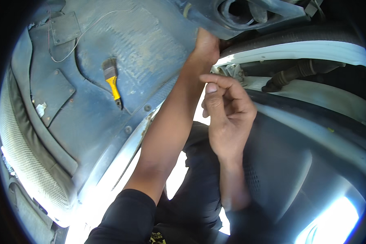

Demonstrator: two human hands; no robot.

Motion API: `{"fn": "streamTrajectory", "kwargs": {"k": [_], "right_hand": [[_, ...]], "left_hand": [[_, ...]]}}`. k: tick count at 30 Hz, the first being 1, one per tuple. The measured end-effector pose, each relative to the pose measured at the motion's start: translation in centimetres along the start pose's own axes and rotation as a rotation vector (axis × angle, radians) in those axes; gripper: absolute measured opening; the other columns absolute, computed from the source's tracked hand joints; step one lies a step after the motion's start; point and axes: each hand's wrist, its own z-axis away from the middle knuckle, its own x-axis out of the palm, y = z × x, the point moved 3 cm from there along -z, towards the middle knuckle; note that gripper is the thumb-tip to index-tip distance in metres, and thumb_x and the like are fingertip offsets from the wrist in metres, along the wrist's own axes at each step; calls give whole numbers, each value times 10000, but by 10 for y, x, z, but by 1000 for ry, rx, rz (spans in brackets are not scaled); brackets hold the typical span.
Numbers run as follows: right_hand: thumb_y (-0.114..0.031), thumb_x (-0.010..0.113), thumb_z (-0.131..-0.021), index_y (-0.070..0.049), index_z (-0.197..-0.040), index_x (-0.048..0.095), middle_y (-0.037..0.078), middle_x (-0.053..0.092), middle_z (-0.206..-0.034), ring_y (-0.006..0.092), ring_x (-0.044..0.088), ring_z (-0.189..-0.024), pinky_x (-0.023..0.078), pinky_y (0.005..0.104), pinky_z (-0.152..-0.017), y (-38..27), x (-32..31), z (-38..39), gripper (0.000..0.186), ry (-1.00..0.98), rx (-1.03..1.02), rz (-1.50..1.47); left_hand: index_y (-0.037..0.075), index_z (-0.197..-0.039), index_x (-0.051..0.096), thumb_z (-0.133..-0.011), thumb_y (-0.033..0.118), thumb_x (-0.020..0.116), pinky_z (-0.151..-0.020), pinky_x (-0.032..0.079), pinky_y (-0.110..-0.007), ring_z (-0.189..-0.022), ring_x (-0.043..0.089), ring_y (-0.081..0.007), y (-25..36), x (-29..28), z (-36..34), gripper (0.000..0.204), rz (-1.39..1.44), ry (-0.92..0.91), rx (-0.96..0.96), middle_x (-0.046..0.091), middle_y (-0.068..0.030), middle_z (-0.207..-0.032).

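My left hand [208, 44] reaches up beneath the edge of a dark grey trim panel [215, 28] with a round opening. Its fingers are hidden behind that panel, so what they touch does not show. In front of the left forearm, my right hand [232, 112] is raised with the palm turned partly inward. Its index finger stretches out to the left and the thumb stands below it, apart. The other fingers are loosely bent, and nothing shows in them. Nearest to it is a metal door hinge [234, 71].
A paintbrush [112, 83] with a yellow handle lies on the worn blue-grey vehicle floor [150, 53]. A thin wire [75, 46] curves across that floor. At left is a ribbed fabric seat [32, 158]. The opened door [288, 142] stands at right, near a corrugated dark rubber tube [288, 75].
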Motion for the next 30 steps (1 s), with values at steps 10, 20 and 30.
{"fn": "streamTrajectory", "kwargs": {"k": [10, 20, 30], "right_hand": [[-108, 711, -1145, -1, -1227, 803, -55, 585, -781, 34, 515, -707, 429, 246, -640, 6, 10, 3, 163, -34, 89, 1], [-77, 706, -1117, -7, -1159, 807, -38, 619, -728, 33, 498, -665, 428, 265, -623, 31, 7, -15, 130, 118, 19, 21], [-115, 721, -1079, -35, -1154, 810, 93, 734, -725, 147, 671, -625, 542, 343, -656, 55, 28, -42, 142, 193, -154, 353]], "left_hand": [[169, -1385, 694, -1164, 470, 542, -934, 540, -511, -1184, 670, -257, 2, -3, 4, 403, -76, -1, -89, 753, -55, -1313], [108, -1502, 611, -1234, 420, 304, -1247, 409, -465, -1427, 579, -266, 56, -20, 21, 514, 89, 72, -348, 683, -78, -1498], [31, -1466, 616, -1141, 258, 575, -941, 551, -344, -994, 647, -167, 255, -47, 129, 398, -208, 316, -90, 734, -84, -1282]]}}
